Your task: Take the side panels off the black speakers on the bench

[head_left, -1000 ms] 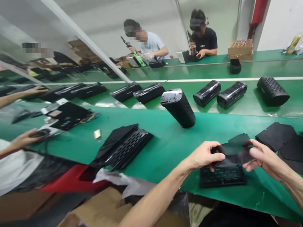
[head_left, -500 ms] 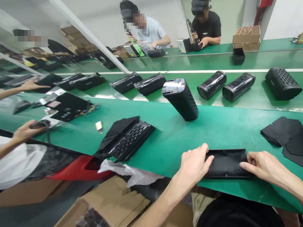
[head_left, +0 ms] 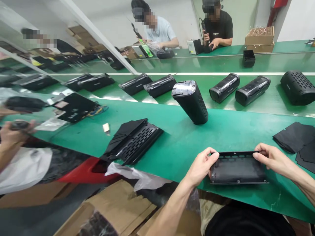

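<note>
Head view. Grip: both hands clamped on the part. Left hand (head_left: pixel 201 167) pinches the far-left corner, right hand (head_left: pixel 273 159) the far rim toward the right end. Left fingertips (head_left: pixel 213 154) and right fingertips (head_left: pixel 256 154) sit on the rim's edge.

Part: black plastic panel (head_left: pixel 237 169), rectangular and shallow, matte inner face up. Far rim has a row of small slots, near rim small tabs. Lies on the green conveyor belt (head_left: pixel 228 139), close to its near edge, between the hands. Can't tell if the far edge is lifted.

Around it: stack of black felt sheets (head_left: pixel 294 137) just right of the right hand. Perforated black grille half (head_left: pixel 133 141) on the belt to the left, crumpled plastic film (head_left: pixel 130 173) at the belt edge below it, cardboard (head_left: pixel 118 205) on the floor. Tilted black speaker housing (head_left: pixel 189 102) stands beyond the panel, with more speaker bodies in a row on the far belt.

Neighbour's hand (head_left: pixel 14 132) at far left grips a small dark item. Two co-workers (head_left: pixel 216 28) sit at the far bench.
</note>
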A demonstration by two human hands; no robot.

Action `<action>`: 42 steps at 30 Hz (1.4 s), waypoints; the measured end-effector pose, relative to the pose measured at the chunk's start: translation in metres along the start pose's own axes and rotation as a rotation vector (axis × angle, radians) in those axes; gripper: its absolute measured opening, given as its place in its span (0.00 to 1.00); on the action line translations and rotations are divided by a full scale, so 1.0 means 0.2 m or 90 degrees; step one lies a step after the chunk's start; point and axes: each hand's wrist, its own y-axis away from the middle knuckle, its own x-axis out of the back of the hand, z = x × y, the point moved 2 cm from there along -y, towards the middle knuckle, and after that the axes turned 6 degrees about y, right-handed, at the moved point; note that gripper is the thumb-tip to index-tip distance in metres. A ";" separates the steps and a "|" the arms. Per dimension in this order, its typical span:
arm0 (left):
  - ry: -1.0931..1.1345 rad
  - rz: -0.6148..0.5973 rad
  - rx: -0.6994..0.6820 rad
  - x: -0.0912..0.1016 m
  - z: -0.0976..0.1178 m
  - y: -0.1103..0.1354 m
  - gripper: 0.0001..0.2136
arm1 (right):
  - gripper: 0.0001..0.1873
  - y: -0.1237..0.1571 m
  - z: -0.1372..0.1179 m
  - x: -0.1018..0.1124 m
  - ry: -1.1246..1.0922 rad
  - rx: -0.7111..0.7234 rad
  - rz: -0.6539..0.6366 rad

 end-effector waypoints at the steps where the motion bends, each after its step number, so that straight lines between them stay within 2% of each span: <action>1: 0.073 -0.003 0.020 -0.01 -0.01 0.01 0.29 | 0.20 0.01 0.00 -0.01 -0.065 -0.019 -0.010; 5: 0.229 -0.005 0.018 -0.07 -0.04 0.07 0.33 | 0.28 0.06 0.01 -0.05 -0.222 -0.065 -0.021; 9: 0.265 0.009 0.019 -0.09 -0.06 0.09 0.31 | 0.29 0.09 0.06 -0.09 -0.276 -0.074 -0.031; 18: 0.250 0.012 0.036 -0.10 -0.08 0.11 0.23 | 0.29 0.11 0.08 -0.11 -0.291 -0.065 -0.005; 25: 0.255 -0.007 0.033 -0.11 -0.11 0.12 0.26 | 0.34 0.12 0.05 -0.08 -0.296 -0.075 -0.007; 32: 0.277 0.059 0.049 -0.12 -0.13 0.11 0.32 | 0.31 0.13 0.08 -0.08 -0.307 -0.066 -0.020; 42: 0.290 0.067 0.050 -0.12 -0.15 0.10 0.33 | 0.29 0.12 0.07 -0.08 -0.309 -0.060 -0.027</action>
